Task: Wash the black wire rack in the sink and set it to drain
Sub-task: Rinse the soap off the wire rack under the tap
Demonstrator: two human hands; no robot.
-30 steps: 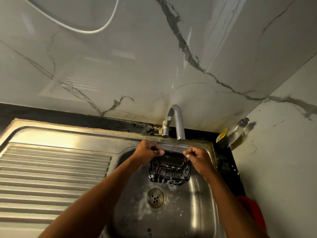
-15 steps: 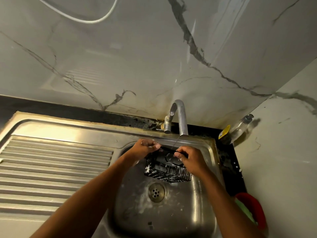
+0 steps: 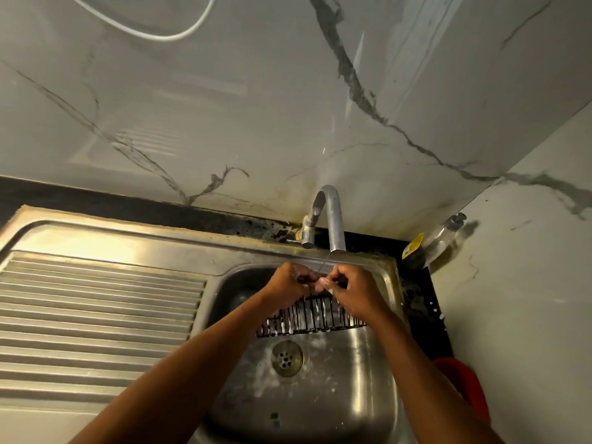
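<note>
A: Status of hands?
B: The left hand [image 3: 290, 285] and right hand [image 3: 355, 293] each grip the rack [image 3: 312, 318] by its top edge, fingers curled, over the sink [image 3: 368, 373], under the tap [image 3: 334, 219]
A: Progress?
B: Suds on wires: rinse judged incomplete; transfer to the drainer [image 3: 96, 315] remains

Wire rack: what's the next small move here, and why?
Probably turn the wire rack so its lower bars come under the tap. The left hand and right hand grip its upper edge, where the thin stream lands, while white suds cling to the lower bars. It looks too soapy for the drainboard yet.
</note>
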